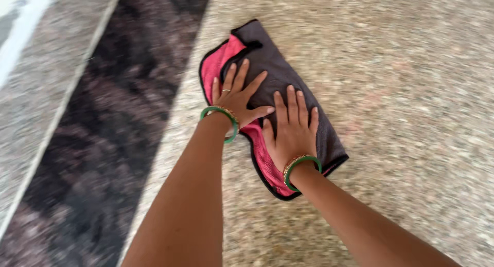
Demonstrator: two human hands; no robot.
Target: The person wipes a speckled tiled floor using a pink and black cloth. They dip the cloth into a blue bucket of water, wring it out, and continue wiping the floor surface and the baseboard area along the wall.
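Fingers are spread wide and flat on both hands, pressing down on a folded cloth (280,87) and not gripping it. Left hand (237,98) lies on the upper part of the cloth, with a ring on one finger and a green bangle (221,122) at the wrist. Right hand (293,130) lies just beside it, a little lower, with its own green bangle at the wrist. That cloth is dark grey on top, pink underneath, with a black edge all round. It rests on a speckled stone floor (401,92), near the middle of the view, and looks folded over, since pink shows along its left side and at the bottom corner. Judging from this, the folding looks mostly done, and the hands seem to be pushing it flat or rubbing the floor with it. I cannot tell how much of the floor has been wiped, because no wet or clean patch shows. To the left runs a dark stone band (103,143), then a paler strip of floor past it, and a white edge in the far corner. Everything looks a bit blurry.
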